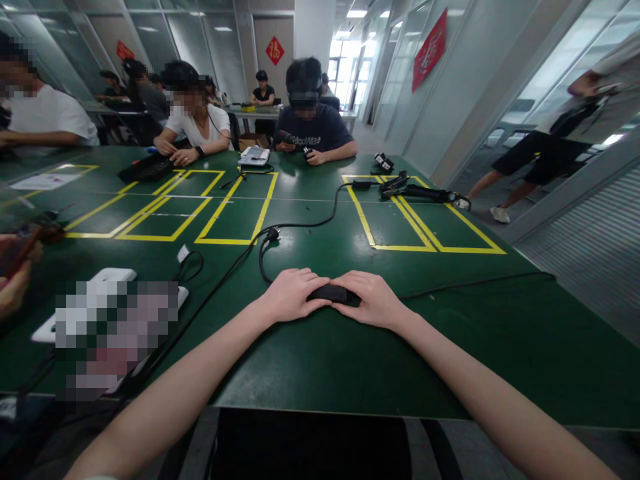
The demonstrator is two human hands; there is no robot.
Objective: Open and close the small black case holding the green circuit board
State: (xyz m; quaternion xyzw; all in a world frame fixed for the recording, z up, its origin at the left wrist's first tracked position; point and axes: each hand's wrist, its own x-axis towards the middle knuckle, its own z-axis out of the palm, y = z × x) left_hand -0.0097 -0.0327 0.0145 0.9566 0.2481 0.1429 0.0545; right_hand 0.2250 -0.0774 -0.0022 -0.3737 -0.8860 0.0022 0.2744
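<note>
Both of my hands rest near the front of the green table, meeting over a black power adapter [331, 293]. My left hand [294, 295] is wrapped around its left end. Around the right end, the fingers of my right hand [373, 297] are closed. A short black cord with a plug [271, 235] comes out from behind my left hand and lies on the tabletop. From behind my right hand, a thin black cable [475, 287] runs off toward the right edge. The adapter's two ends are covered by my fingers.
Yellow tape rectangles [225, 241] mark the green table [340, 367]. A long black cable [215, 293] crosses it diagonally. White power strips [120, 273], partly pixelated, lie at left. A black clamp-like device [415, 191] lies at far right. Several people sit around; one stands right.
</note>
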